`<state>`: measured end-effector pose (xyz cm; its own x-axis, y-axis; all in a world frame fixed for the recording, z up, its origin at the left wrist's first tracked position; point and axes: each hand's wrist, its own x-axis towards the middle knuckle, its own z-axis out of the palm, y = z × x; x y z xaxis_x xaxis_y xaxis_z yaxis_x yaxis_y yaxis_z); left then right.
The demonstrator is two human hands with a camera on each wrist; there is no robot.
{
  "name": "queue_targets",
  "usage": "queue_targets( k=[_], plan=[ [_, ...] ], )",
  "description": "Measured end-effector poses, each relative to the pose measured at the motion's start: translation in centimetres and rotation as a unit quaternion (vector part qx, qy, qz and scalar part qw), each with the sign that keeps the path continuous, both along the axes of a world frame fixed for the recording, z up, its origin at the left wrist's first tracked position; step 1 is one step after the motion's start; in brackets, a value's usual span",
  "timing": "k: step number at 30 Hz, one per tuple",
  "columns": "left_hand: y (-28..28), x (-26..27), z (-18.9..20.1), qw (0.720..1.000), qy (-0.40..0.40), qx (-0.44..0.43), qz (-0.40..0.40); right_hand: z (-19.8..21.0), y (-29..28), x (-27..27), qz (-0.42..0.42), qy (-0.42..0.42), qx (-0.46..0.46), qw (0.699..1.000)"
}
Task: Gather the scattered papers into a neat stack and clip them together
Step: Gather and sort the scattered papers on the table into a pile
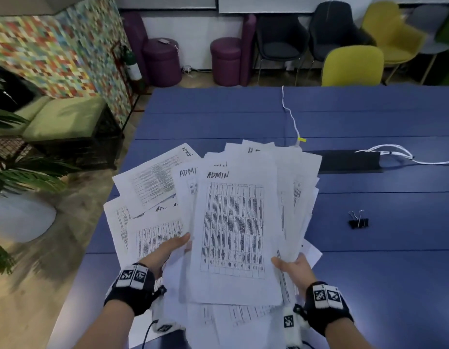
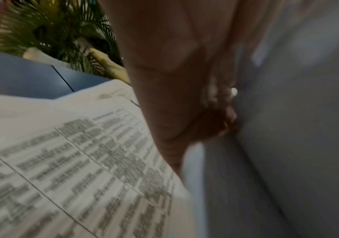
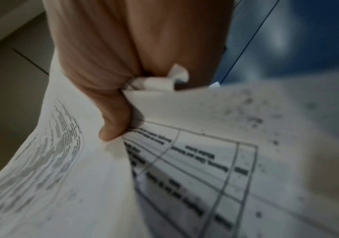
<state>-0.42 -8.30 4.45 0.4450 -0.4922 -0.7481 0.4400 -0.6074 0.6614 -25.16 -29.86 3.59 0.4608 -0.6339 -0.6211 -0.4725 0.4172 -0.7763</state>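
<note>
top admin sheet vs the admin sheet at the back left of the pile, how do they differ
The top sheet is pinched by the right hand; the back-left sheet lies loose on the table. The top sheet faces the viewer squarely; the back-left sheet is turned at a slant. The top sheet shows nearly whole; the back-left sheet is partly overlapped by others. Both are white printed pages marked ADMIN.

Papers (image 1: 233,222) spread over counter (image 1: 382,285), near edge. Binder clip (image 1: 358,221) on counter at 3 o'clock, well apart. Pad (image 1: 349,161) at 1 o'clock; cable (image 1: 290,115) at 12. Plant (image 1: 29,172) off counter, 9 o'clock. Chairs (image 1: 351,66) behind far edge.
</note>
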Motion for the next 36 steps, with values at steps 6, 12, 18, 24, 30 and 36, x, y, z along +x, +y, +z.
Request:
queue_targets(
  k=[6,12,18,24,30,36],
  plan=[
    [1.3,-0.9,-0.9,0.981,-0.138,0.129,-0.048,-2.4,2.5,3.5,0.127,0.04,-0.046,0.99],
    [2.5,-2.2,-4.7,0.954,-0.166,0.251,0.016,-5.7,1.7,1.8,-0.048,0.282,-0.194,0.939],
    [2.6,-1.6,-4.9,0.96,-0.149,0.236,0.024,-6.5,1.1,0.3,-0.171,0.304,-0.111,0.931],
    [2.7,-2.0,-4.3,0.964,-0.155,0.209,0.047,-5.6,0.9,2.0,-0.138,0.205,-0.082,0.965],
    [3.3,-1.1,-5.7,0.965,-0.154,0.213,0.005,-5.3,0.8,2.0,-0.071,0.123,0.028,0.989],
    [3.2,-1.2,-6.2,0.954,-0.184,0.237,-0.02,-4.8,0.3,1.0,-0.087,0.235,-0.164,0.954]
  ],
)
